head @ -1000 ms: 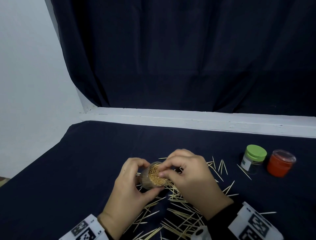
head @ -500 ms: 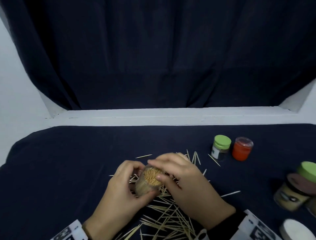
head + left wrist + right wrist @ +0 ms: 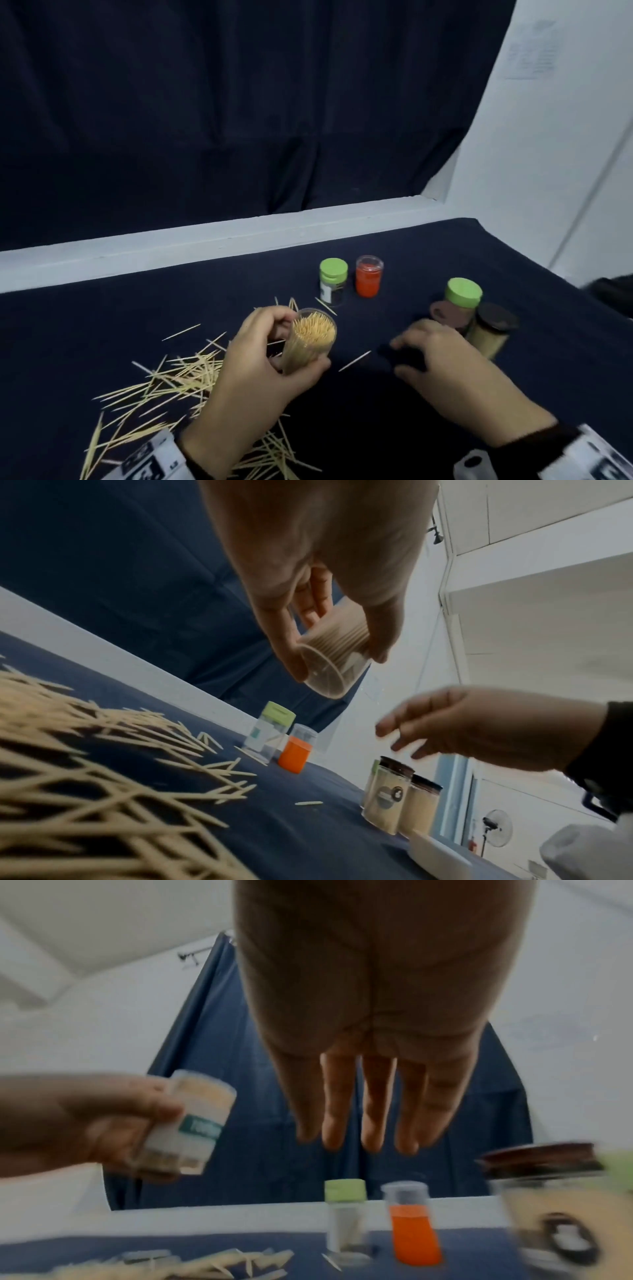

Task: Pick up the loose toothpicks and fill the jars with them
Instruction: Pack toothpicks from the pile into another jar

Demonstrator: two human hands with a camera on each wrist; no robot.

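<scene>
A clear jar (image 3: 313, 330) packed with toothpicks is upright in my left hand (image 3: 299, 342), fingers and thumb curled round its wall; its mouth has no lid. The left wrist view shows the same jar (image 3: 325, 674) lifted off the cloth. My right hand (image 3: 411, 353) hovers to the jar's right, fingers straight and spread, holding nothing; the right wrist view shows its straight fingers (image 3: 359, 1123). Loose toothpicks (image 3: 178, 380) lie in a heap under and left of my left wrist. One single toothpick (image 3: 354, 360) lies between the hands.
A green-lidded jar (image 3: 333, 284) and a red jar (image 3: 368, 281) stand behind the hands. Just past my right hand stand three more jars: green lid (image 3: 463, 293), brown lid (image 3: 448, 315), black lid (image 3: 493, 329). A white ledge (image 3: 205, 236) borders the dark cloth.
My right hand has left the jar's mouth and swung right towards the lidded jars. The left hand has turned the filled jar upright. The view has turned to the right.
</scene>
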